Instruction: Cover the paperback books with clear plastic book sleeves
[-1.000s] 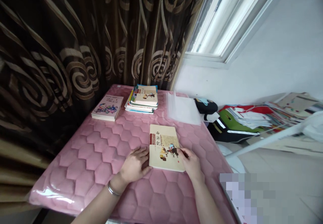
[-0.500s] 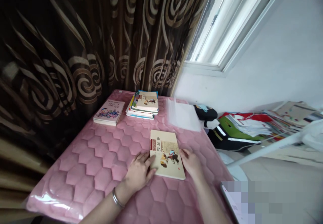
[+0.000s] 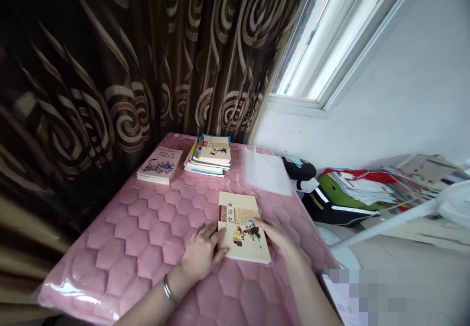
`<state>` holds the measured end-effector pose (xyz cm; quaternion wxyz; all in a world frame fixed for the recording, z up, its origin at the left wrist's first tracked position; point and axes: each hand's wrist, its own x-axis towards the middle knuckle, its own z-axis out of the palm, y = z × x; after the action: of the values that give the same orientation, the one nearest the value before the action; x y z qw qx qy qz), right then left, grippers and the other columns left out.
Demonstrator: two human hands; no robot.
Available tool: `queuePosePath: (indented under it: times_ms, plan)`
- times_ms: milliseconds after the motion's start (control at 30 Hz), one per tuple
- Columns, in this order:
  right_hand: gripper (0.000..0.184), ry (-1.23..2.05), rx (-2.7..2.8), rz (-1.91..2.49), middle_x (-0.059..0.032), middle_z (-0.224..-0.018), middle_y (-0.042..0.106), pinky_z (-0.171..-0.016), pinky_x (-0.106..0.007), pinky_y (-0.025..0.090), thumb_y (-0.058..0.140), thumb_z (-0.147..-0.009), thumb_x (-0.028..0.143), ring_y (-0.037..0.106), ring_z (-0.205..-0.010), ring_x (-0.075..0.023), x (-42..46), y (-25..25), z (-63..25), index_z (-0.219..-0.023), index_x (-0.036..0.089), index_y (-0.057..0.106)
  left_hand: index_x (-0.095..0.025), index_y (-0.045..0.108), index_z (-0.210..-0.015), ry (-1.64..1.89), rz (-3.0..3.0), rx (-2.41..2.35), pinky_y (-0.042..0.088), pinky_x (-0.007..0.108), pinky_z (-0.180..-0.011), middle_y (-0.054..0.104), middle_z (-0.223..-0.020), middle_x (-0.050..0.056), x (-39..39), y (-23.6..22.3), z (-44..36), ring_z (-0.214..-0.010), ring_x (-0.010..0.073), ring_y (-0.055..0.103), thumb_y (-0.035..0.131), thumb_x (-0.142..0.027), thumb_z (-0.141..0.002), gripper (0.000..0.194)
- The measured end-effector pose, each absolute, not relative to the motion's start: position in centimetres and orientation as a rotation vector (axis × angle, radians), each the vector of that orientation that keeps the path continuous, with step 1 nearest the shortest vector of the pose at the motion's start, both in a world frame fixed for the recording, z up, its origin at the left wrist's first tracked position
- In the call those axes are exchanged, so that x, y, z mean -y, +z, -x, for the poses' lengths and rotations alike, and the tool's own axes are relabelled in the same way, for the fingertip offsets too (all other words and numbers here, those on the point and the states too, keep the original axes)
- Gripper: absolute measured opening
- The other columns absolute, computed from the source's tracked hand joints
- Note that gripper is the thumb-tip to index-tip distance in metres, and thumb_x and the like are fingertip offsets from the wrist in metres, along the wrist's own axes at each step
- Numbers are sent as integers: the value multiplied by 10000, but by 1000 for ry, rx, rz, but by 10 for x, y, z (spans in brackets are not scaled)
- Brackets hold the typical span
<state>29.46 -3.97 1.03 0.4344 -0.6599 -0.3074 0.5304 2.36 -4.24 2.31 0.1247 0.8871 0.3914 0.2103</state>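
Note:
A cream-covered book (image 3: pixel 244 235) with Chinese characters and painted figures lies flat on a pink quilted surface (image 3: pixel 161 240). Along its left edge rests my left hand (image 3: pixel 203 248), fingers spread and low, the fingertips touching the book's side. My right hand (image 3: pixel 277 235) grips the right edge, its thumb over the cover and the other fingers mostly hidden beside or under the edge. Farther back stands a pile of books (image 3: pixel 213 154), topped by a similar cream cover. To its left lies a short stack of books (image 3: pixel 160 166) with a cartoon on the cover.
Clear plastic sheets (image 3: pixel 266 170) lie at the back right, beside a black case (image 3: pixel 299 168). Beyond the right edge are a green and black bag (image 3: pixel 334 194), piled papers (image 3: pixel 362 184) and a white stand pole (image 3: pixel 389 223). A dark patterned curtain (image 3: pixel 147 71) hangs behind.
My right thumb has moved from the book's right edge onto its cover. My left hand stays at the left edge, and the book lies in nearly the same place.

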Motion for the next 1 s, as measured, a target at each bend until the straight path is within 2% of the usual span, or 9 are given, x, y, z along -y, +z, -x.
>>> queuePosePath:
  times_ms: [67, 167, 300, 400, 500, 633, 767, 1000]
  plan:
    - [347, 1323, 745, 1642, -126, -823, 764, -609, -336, 575, 739, -683, 438, 726, -701, -255, 40, 8, -295, -844, 131, 707, -224, 613, -1244, 668, -2515, -1203, 478, 425, -1017, 615, -1291, 113, 37, 29, -20, -1198, 258, 565, 577, -362, -894, 377]
    - [354, 1275, 774, 1660, -133, -831, 766, -619, -335, 575, 759, -674, 444, 727, -705, -259, 39, 5, -298, -825, 127, 715, -168, 656, -1081, 666, -2394, -1587, 492, 429, -950, 638, -1142, 140, 20, 41, -4, -1087, 268, 594, 485, -271, -929, 252]
    - [379, 1222, 813, 1696, -125, -832, 768, -641, -335, 578, 768, -665, 479, 733, -734, -267, 39, 3, -298, -816, 134, 719, -68, 573, -1187, 406, -2183, -2141, 509, 406, -814, 588, -1142, 219, -8, 49, 29, -1033, 322, 603, 530, -321, -901, 384]
    - [343, 1200, 800, 1714, -118, -840, 771, -665, -324, 581, 754, -693, 459, 736, -753, -258, 40, 7, -296, -822, 142, 724, -12, 542, -1190, 227, -2165, -2139, 489, 354, -826, 614, -1105, 231, -21, 45, 46, -1030, 307, 622, 564, -335, -889, 442]
    - [266, 1218, 761, 1704, -113, -849, 774, -672, -309, 582, 727, -733, 391, 736, -752, -241, 42, 12, -293, -838, 147, 731, -23, 546, -1162, 151, -2143, -2040, 470, 302, -832, 650, -1086, 208, -28, 39, 51, -1032, 265, 642, 591, -288, -873, 395]
    - [191, 1255, 696, 1683, -111, -827, 773, -660, -311, 584, 708, -740, 305, 734, -730, -234, 43, 15, -291, -830, 137, 723, -73, 579, -1083, 114, -2065, -2013, 457, 291, -779, 686, -1028, 179, -34, 37, 51, -1001, 253, 663, 581, -290, -877, 300]
    - [186, 1288, 686, 1627, -123, -859, 773, -689, -326, 588, 710, -740, 284, 736, -751, -244, 42, 13, -293, -841, 128, 724, -132, 603, -986, 119, -1976, -1992, 437, 282, -735, 711, -966, 139, -40, 42, 55, -960, 237, 672, 538, -271, -895, 178]
    - [169, 1352, 655, 1612, -117, -847, 772, -684, -335, 591, 708, -742, 265, 734, -745, -244, 42, 16, -293, -850, 134, 714, -170, 593, -949, 149, -1954, -2002, 383, 260, -639, 722, -939, 111, -42, 49, 61, -900, 219, 674, 487, -263, -910, 146]
